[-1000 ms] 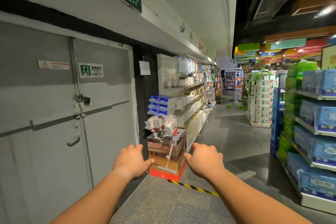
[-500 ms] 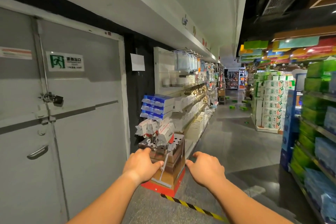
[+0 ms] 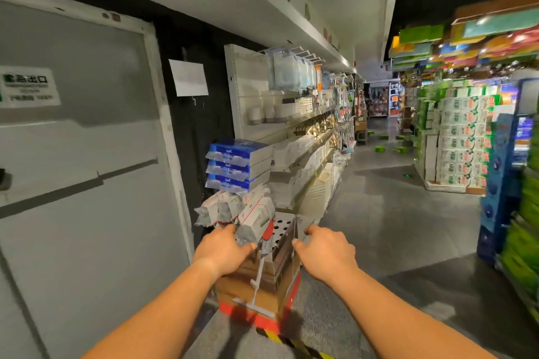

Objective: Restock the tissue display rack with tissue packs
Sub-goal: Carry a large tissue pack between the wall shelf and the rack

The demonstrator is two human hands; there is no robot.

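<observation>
Three blue tissue packs (image 3: 233, 166) lie stacked at the near end of the white wall shelving (image 3: 306, 137). Below them stands a cardboard display box (image 3: 262, 294) with a red base, full of packaged mop heads (image 3: 256, 213). My left hand (image 3: 223, 251) is stretched out in front of the box's left top edge, right by the mop heads. My right hand (image 3: 323, 251) reaches to the box's right top corner. The fingers of both are loosely curled and I see nothing held in them. A blue tissue rack (image 3: 501, 183) stands at the right.
A grey exit door (image 3: 81, 183) fills the left wall. White-and-green tissue bales (image 3: 460, 140) are stacked on a pallet across the aisle. Green packs (image 3: 380, 149) lie on the floor farther down. Yellow-black tape (image 3: 294, 344) crosses the floor near my feet.
I have moved forward and turned slightly left, so the cardboard box and the blue packs are much nearer. Both hands keep the same outstretched pose and now overlap the box's top.
</observation>
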